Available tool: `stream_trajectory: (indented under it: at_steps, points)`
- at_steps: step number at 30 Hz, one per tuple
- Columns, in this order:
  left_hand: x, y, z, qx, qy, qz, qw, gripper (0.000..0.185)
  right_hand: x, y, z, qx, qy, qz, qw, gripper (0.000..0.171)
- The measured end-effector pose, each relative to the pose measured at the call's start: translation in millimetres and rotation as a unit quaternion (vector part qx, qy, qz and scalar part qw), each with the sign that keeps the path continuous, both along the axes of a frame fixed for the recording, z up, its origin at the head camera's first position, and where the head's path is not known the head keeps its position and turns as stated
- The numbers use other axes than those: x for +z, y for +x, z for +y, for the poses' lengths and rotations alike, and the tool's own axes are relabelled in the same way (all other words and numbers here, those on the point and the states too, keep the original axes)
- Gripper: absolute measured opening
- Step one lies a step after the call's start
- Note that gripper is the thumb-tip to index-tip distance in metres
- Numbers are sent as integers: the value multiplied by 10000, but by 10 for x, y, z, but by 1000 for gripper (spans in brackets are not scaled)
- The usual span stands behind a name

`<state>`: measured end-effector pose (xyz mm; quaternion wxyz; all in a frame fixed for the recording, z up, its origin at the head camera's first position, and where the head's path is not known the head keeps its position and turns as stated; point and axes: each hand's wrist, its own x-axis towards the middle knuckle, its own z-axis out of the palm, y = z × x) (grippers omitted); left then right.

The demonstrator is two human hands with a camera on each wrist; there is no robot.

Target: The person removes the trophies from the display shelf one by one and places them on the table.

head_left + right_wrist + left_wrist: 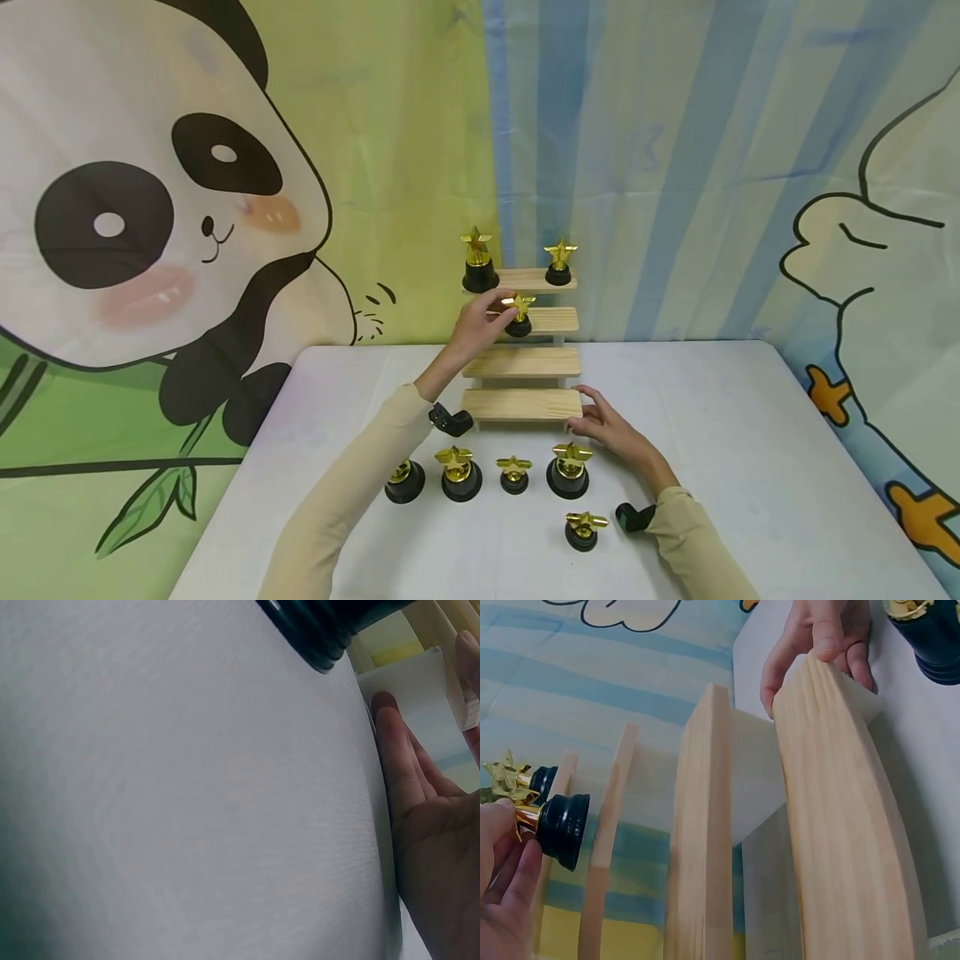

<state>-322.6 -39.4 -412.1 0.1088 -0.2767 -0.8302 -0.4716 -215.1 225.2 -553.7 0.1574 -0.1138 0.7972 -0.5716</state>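
From the head view, our left hand (472,327) pinches a small gold star trophy on a black base (518,315) at the second tier of the pale wooden stepped stand (522,403) — our right hand (611,427) lies flat-fingered against the bottom step, seemingly steadying it. The left wrist view shows the base just off the board; the right wrist view adds only relaxed fingers on the white table (187,795).

A: Small gold star trophy (518,314) on a black round base, upright, held at the second step from the top of the pale wooden stepped stand (522,404).

B: Four bare planks rising rearward; two more trophies up top.
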Motion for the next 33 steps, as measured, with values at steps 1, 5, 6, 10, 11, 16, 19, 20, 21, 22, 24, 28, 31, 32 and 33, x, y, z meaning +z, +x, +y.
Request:
stream_trajectory:
  at_steps: [1,5,6,10,11,16,19,20,21,22,24,28,31,32,33]
  points:
    - [-2,15,-11,-32,6,19,10000,31,2,3,0,5,18,-6,10000,69]
    - [-9,85,-34,-164,51,-4,9999,31,13,11,-8,-39,53,-94,9999,69]
    - [-9,109,-36,-188,78,-24,9998,31,14,10,-9,-30,62,-101,9999,70]
    - [-15,201,-34,-239,126,-93,9996,30,14,2,-11,-71,47,-151,9998,69]
    - [-20,223,-34,-235,114,-101,9996,30,14,1,-12,-73,35,-162,9998,69]
    - [-54,327,-41,-250,99,-180,9995,30,12,9,-13,-57,-2,-195,9998,69]
    - [-72,392,-55,-293,104,-213,9993,31,9,14,-9,8,16,-139,9999,69]
    - [-74,416,-61,-312,106,-222,9992,31,5,15,-9,2,18,-149,9999,69]
    - [-73,440,-67,-334,112,-248,9991,32,1,16,-8,-6,18,-150,9999,69]
    - [-68,467,-71,-354,113,-260,9990,32,-1,16,-6,-4,19,-143,9999,69]
    - [-59,521,-80,-420,151,-280,9986,31,-2,14,-2,1,10,-151,9999,69]
    - [2,646,-66,-532,245,-331,9977,30,-5,6,5,-48,-34,-197,9998,69]
    - [3,694,-54,-610,256,-303,9973,30,-9,-7,6,-59,-62,-177,9998,69]
    - [-33,683,-57,-628,267,-282,9973,30,-8,-11,5,-64,-72,-178,9998,70]
    - [-37,696,-58,-631,242,-257,9974,30,-5,-14,3,-51,-78,-166,9998,70]
